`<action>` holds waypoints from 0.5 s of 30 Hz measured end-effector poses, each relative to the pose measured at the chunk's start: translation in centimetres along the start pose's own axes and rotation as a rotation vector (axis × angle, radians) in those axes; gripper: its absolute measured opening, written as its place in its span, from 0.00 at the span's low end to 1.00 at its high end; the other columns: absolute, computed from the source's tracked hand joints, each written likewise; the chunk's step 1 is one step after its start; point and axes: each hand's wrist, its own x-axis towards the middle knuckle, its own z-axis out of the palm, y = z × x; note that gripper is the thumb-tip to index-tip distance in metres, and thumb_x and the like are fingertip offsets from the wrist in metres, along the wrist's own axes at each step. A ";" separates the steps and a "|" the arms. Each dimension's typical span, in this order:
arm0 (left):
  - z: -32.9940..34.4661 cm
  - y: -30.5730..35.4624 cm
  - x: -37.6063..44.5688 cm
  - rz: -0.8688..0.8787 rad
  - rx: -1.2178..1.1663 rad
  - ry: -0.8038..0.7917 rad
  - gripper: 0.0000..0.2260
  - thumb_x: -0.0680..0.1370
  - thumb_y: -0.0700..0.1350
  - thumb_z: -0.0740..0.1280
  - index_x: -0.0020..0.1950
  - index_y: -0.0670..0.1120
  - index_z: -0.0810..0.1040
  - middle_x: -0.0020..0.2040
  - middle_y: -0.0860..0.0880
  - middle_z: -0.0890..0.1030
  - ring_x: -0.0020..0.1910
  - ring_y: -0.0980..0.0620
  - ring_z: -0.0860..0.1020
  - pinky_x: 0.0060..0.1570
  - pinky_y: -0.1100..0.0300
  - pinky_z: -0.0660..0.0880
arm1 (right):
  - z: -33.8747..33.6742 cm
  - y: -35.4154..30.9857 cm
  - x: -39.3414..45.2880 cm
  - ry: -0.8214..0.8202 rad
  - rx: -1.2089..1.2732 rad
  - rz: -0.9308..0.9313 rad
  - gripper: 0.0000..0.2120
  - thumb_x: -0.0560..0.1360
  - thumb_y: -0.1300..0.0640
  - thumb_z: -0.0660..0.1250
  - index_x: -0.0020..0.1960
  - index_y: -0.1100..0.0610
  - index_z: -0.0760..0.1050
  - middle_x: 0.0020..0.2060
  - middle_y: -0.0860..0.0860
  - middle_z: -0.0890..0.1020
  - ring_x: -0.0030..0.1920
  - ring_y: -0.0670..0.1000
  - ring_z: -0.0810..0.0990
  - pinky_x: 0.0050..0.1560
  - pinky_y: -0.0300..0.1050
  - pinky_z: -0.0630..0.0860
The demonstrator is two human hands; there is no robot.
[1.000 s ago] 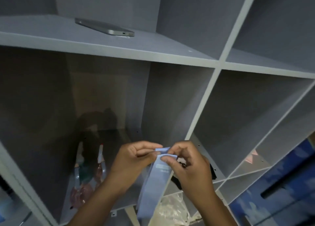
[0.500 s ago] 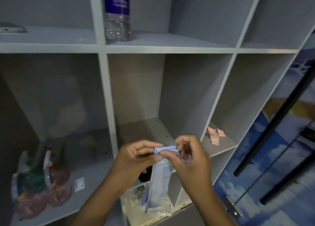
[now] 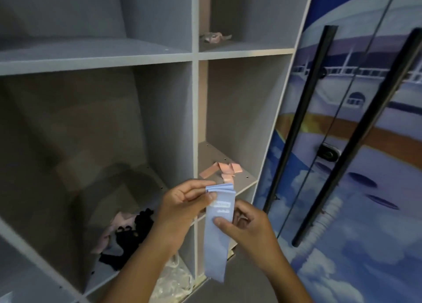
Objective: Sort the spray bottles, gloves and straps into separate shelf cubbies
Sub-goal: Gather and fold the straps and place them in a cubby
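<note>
A light blue strap [image 3: 218, 234] hangs folded in front of the grey shelf. My left hand [image 3: 182, 208] pinches its folded top edge. Lower down, my right hand [image 3: 245, 227] presses its thumb on the strap's face. Pink straps [image 3: 222, 171] lie in the narrow right cubby just behind my hands. Black and pale pink gloves [image 3: 127, 234] are piled in the wide cubby to the left. Another crumpled pinkish item [image 3: 214, 37] sits in the cubby above the pink straps. No spray bottles are in view.
The grey shelf [image 3: 195, 120] fills the left and middle. Clear plastic [image 3: 173, 280] lies in the cubby below my hands. A wardrobe door with long black handles [image 3: 299, 120] and a printed picture stands to the right.
The view has swung right, so the spray bottles have left the frame. My right hand slid from the strap's top fold down onto its face; my left hand still pinches the top.
</note>
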 end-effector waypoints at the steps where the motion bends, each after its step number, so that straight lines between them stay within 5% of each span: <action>1: 0.9 -0.1 1.2 0.008 -0.009 -0.019 0.09 0.75 0.34 0.71 0.49 0.45 0.85 0.47 0.46 0.88 0.44 0.50 0.85 0.43 0.57 0.83 | -0.9 0.8 0.3 0.004 -0.008 0.033 0.11 0.71 0.53 0.78 0.53 0.50 0.83 0.43 0.54 0.86 0.41 0.50 0.80 0.43 0.48 0.76; 4: 3.8 0.1 5.3 0.036 -0.059 -0.079 0.11 0.75 0.34 0.71 0.46 0.50 0.87 0.47 0.48 0.88 0.45 0.51 0.86 0.43 0.61 0.82 | -3.5 3.3 1.6 0.058 -0.055 0.101 0.10 0.70 0.50 0.78 0.46 0.55 0.82 0.39 0.57 0.83 0.38 0.51 0.78 0.40 0.47 0.72; 9: 8.4 0.0 13.1 0.018 -0.190 -0.149 0.07 0.76 0.37 0.70 0.49 0.49 0.83 0.44 0.49 0.87 0.42 0.52 0.84 0.43 0.60 0.81 | -6.7 5.0 5.3 0.198 -0.041 0.097 0.02 0.77 0.57 0.72 0.45 0.53 0.81 0.41 0.48 0.85 0.42 0.48 0.83 0.42 0.42 0.76; 12: 11.3 -0.2 17.5 -0.024 -0.322 -0.201 0.07 0.77 0.36 0.69 0.50 0.46 0.83 0.44 0.47 0.87 0.40 0.52 0.83 0.42 0.59 0.81 | -8.2 5.2 9.1 0.223 -0.080 0.077 0.08 0.79 0.60 0.69 0.42 0.52 0.77 0.36 0.41 0.80 0.37 0.39 0.77 0.38 0.31 0.71; 15: 13.6 -0.2 21.3 -0.048 -0.360 -0.234 0.06 0.77 0.37 0.69 0.50 0.46 0.82 0.44 0.46 0.86 0.42 0.50 0.83 0.45 0.56 0.80 | -9.7 5.8 12.7 0.257 -0.098 0.085 0.11 0.80 0.57 0.67 0.40 0.47 0.74 0.33 0.39 0.77 0.35 0.38 0.74 0.38 0.33 0.70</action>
